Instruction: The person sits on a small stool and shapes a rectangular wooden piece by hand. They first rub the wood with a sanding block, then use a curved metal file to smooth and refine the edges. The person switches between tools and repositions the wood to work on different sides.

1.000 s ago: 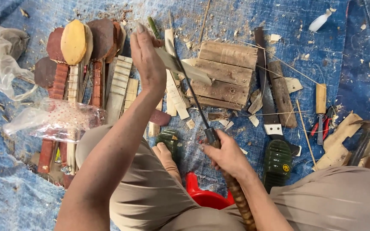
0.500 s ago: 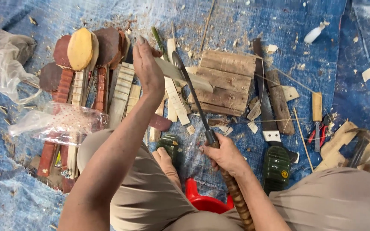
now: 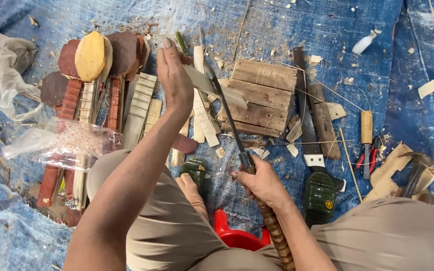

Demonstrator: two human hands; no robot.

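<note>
Step in hand: shaving a pale wood strip [image 3: 212,86] with a long knife [image 3: 227,115], judged from the pose.
Left hand [image 3: 174,80]: fingers extended upward, thumb pinching the strip's near end; strip held angled above the wooden block [image 3: 259,98].
Right hand [image 3: 262,183]: closed fully round the knife's wrapped handle [image 3: 276,233]; blade crosses the strip.
Strip location: in the air, between both hands, over the blue tarp [image 3: 327,25].
Next move requires: a controlled stroke directed away from the left fingers.
Nearby: hand saw [image 3: 313,150], shaped wooden pieces [image 3: 91,55].

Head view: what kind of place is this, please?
Probably an informal woodcraft workspace on the ground: a blue tarp strewn with wood chips, a handsaw, and carved wooden pieces laid out.
</note>
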